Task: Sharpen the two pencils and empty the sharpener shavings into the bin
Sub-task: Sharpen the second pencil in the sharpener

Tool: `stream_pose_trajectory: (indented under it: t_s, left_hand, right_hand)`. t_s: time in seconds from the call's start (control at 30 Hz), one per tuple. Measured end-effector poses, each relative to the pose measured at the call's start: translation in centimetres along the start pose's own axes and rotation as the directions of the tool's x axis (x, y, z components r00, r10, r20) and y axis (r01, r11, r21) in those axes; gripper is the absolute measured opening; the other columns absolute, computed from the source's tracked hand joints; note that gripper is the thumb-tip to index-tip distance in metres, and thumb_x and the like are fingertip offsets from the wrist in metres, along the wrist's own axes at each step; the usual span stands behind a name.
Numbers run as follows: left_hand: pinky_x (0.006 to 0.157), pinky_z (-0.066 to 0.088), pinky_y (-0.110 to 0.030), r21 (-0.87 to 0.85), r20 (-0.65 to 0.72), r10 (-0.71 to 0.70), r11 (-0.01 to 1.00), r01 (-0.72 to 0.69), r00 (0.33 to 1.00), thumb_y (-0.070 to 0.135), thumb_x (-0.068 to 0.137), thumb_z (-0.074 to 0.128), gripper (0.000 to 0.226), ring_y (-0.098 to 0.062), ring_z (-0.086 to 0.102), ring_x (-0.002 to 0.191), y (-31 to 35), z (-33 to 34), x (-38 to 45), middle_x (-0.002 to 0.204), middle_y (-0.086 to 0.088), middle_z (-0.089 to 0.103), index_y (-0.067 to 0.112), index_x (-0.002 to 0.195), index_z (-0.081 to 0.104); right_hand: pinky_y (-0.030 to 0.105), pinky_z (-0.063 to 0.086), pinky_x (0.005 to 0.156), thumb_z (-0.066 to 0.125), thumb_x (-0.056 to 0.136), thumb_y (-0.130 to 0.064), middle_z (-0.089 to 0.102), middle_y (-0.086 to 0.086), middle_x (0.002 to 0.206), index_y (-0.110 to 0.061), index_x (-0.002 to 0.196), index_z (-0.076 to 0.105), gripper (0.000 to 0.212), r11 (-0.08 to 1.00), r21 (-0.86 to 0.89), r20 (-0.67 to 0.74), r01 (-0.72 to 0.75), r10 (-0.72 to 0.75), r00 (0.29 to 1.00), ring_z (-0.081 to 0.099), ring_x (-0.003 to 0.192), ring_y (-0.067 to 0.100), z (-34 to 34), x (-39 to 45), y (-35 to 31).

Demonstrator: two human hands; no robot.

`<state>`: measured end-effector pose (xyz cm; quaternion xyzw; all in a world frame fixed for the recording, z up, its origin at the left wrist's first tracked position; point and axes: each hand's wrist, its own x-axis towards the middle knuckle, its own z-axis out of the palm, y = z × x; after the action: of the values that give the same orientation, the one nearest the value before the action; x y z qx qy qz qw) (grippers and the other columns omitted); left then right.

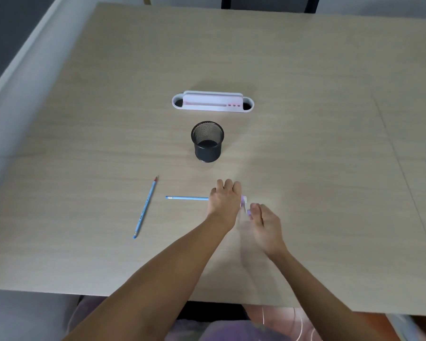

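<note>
My left hand [225, 204] is closed around one blue pencil [187, 198], which lies level and sticks out to the left with its eraser end away from the hand. Its tip end goes into a small purple sharpener [244, 202] just right of that hand. My right hand [265, 223] pinches the sharpener's lower part with thumb and fingers; this hand is blurred. A second blue pencil [145, 207] lies loose on the table to the left, red tip pointing away. The black mesh bin [207, 141] stands upright behind the hands.
A white desk organiser [212, 102] with a pink slot sits behind the bin. The wooden table [330, 168] reaches a near edge just above my lap. A pale ledge or wall runs along the table's left side.
</note>
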<state>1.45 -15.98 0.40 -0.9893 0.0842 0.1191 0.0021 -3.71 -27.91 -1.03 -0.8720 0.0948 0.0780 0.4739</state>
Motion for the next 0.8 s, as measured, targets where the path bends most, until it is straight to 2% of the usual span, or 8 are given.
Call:
stream_pose_trajectory:
  t_s: [0.17,0.23,0.33,0.43,0.53,0.67,0.7,0.8]
  left_hand:
    - [0.068,0.042,-0.028,-0.027,-0.011,0.003,1.000,-0.003,1.000,0.008,0.066,0.074,0.057,-0.027,0.047,0.101,0.0,0.0,0.0,0.109,-0.009,0.050,0.009,0.110,0.038]
    - [0.068,0.042,-0.029,-0.027,-0.010,0.016,1.000,-0.016,1.000,0.010,0.068,0.073,0.057,-0.027,0.047,0.100,0.0,0.1,-0.1,0.109,-0.009,0.050,0.008,0.113,0.038]
    - [0.069,0.042,-0.029,-0.028,-0.015,0.011,1.000,-0.012,1.000,0.009,0.067,0.073,0.057,-0.027,0.047,0.100,0.0,0.2,-0.1,0.109,-0.009,0.050,0.008,0.113,0.039]
    - [0.067,0.038,-0.027,-0.021,-0.004,-0.014,1.000,0.013,1.000,0.014,0.066,0.078,0.059,-0.025,0.047,0.100,0.1,0.2,-0.1,0.108,-0.006,0.050,0.010,0.111,0.039]
    - [0.065,0.035,-0.026,-0.012,0.000,-0.030,0.999,0.030,1.000,0.016,0.065,0.080,0.061,-0.023,0.047,0.099,0.2,0.2,-0.1,0.108,-0.005,0.050,0.010,0.110,0.039]
    - [0.064,0.036,-0.025,0.009,0.000,-0.031,0.999,0.031,1.000,0.007,0.061,0.078,0.062,-0.024,0.048,0.098,0.3,0.0,-0.4,0.107,-0.006,0.050,0.009,0.108,0.039]
    - [0.063,0.036,-0.025,0.020,-0.001,-0.025,0.999,0.025,1.000,0.008,0.060,0.078,0.062,-0.023,0.048,0.097,0.4,0.0,-0.5,0.106,-0.006,0.050,0.009,0.108,0.039]
    - [0.064,0.037,-0.025,0.027,-0.012,-0.017,0.999,0.017,1.000,0.008,0.061,0.077,0.062,-0.024,0.048,0.097,0.3,0.0,-0.5,0.107,-0.007,0.050,0.009,0.110,0.039]
  right_hand:
    - [0.005,0.037,0.058,0.040,0.099,-0.021,0.055,-0.008,0.066,-0.022,0.067,0.052,0.034,0.999,-0.005,-0.019,0.043,-0.043,0.999,0.052,0.063,-0.001,-1.0,3.8,-1.7]
    - [0.010,0.033,0.053,0.043,0.095,-0.016,0.053,-0.007,0.062,-0.018,0.062,0.052,0.034,0.999,-0.041,-0.043,0.021,-0.023,0.999,0.049,0.058,0.004,-0.7,6.0,-2.2]
    - [0.027,0.035,0.055,0.048,0.086,-0.012,0.057,0.004,0.062,-0.007,0.061,0.057,0.027,0.993,-0.100,-0.034,-0.054,0.051,0.998,0.048,0.060,0.018,0.4,8.4,-2.0]
    - [0.036,0.043,0.060,0.049,0.084,-0.012,0.065,0.007,0.065,-0.013,0.063,0.063,0.025,0.980,-0.167,-0.063,-0.113,0.103,0.993,0.058,0.065,0.025,1.5,7.7,-0.8]
    - [0.035,0.034,0.058,0.050,0.083,-0.009,0.059,0.010,0.061,-0.011,0.058,0.056,0.026,0.952,-0.289,-0.142,-0.096,0.056,0.988,0.054,0.064,0.030,2.3,4.6,0.5]
    - [0.040,0.041,0.072,0.047,0.093,-0.009,0.060,0.011,0.076,-0.009,0.075,0.062,0.023,0.956,-0.278,-0.147,-0.090,0.050,0.988,0.050,0.077,0.029,2.5,0.3,1.2]
    - [0.039,0.043,0.071,0.044,0.094,-0.007,0.060,0.010,0.074,-0.008,0.074,0.059,0.025,0.971,-0.228,-0.120,-0.075,0.049,0.992,0.051,0.074,0.028,2.2,-0.3,1.3]
    - [0.013,0.036,0.057,0.038,0.099,-0.012,0.049,-0.005,0.061,-0.020,0.065,0.044,0.035,0.996,-0.066,-0.026,-0.052,0.051,0.998,0.045,0.059,0.017,0.5,-0.9,0.1]
